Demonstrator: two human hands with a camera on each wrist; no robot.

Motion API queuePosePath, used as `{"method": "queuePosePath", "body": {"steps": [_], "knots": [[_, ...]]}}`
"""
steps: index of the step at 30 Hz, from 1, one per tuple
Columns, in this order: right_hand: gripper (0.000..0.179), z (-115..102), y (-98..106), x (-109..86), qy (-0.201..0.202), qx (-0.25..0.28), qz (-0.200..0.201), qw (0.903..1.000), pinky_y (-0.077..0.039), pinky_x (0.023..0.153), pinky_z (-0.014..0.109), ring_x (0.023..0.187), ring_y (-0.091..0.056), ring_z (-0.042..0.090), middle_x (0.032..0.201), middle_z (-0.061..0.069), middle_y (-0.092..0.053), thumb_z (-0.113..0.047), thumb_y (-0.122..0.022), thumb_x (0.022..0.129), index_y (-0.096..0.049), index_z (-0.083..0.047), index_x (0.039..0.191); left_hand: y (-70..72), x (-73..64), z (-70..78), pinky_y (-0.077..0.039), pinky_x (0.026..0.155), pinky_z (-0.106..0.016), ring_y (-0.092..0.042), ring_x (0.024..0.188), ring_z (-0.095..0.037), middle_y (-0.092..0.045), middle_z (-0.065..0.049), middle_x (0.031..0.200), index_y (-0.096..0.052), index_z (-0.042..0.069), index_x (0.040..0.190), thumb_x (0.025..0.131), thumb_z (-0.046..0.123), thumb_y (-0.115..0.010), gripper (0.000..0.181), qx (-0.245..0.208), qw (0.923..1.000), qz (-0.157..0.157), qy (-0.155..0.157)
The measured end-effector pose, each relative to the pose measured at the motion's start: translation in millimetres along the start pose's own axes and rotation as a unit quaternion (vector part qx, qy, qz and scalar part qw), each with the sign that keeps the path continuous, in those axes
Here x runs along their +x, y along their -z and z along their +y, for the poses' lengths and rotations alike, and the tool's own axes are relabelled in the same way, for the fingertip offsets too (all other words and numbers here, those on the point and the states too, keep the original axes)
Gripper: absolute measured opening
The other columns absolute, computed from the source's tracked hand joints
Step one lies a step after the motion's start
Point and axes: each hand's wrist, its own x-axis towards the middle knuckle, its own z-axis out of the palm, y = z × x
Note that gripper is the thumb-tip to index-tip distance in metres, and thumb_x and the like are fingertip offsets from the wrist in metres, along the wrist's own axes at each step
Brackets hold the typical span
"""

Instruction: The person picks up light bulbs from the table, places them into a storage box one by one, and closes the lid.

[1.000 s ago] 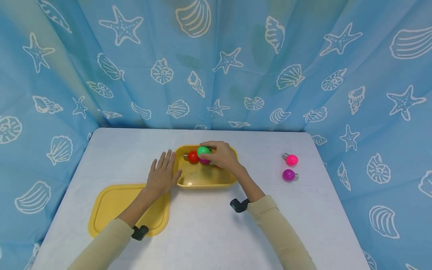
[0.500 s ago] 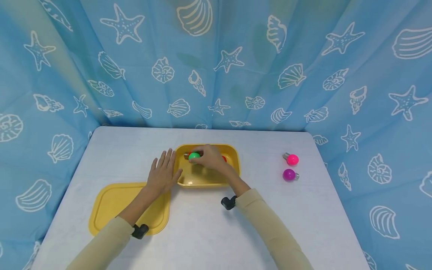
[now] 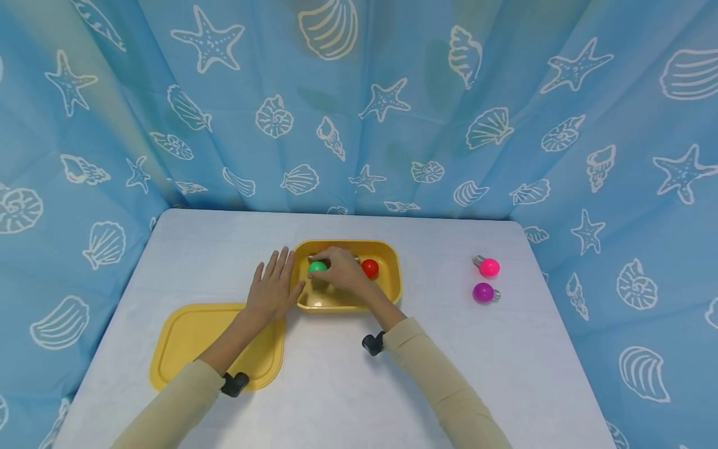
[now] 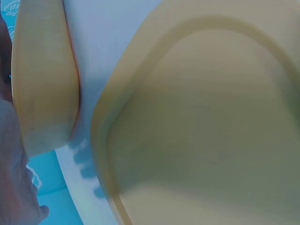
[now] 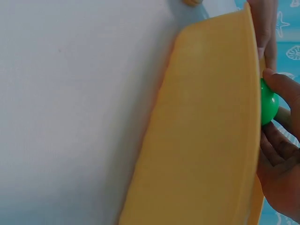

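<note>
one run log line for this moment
right hand: holds green bulb over yellow container; left hand: at container's left side; pink bulb, purple bulb: right of container

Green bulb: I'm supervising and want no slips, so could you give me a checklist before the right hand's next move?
1. Green bulb gripped: ok, the right hand pinches it.
2. Green bulb within the yellow bin's rim in the head view: ok.
3. Green bulb resting on the bin floor: cannot tell.
4. Bin held firmly: cannot tell; the left hand is at its left end, pressure not visible.
5. All bulbs in the bin: not ok; the pink bulb and purple bulb lie on the table.
</note>
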Motion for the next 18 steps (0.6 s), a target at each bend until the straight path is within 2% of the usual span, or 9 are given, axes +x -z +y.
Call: {"method": "queuePosePath", "body": {"steps": [18], "knots": [[0.052,2,-17,0.1,-0.01,-0.092,0.029,0.9953,-0.052,0.089,0.024,0.097,-0.057,0.015,0.112,0.004,-0.061,-0.04,-0.078,0.087,-0.069,-0.011,0.129,1.5,0.0,0.5,-0.009,0.118,-0.058,-0.007,0.151,-0.037,-0.01,-0.019,0.165,-0.012,-0.001,0.158,0.106,0.043,-0.041,0.074,0.004,1.0,-0.001,0.001]]}}
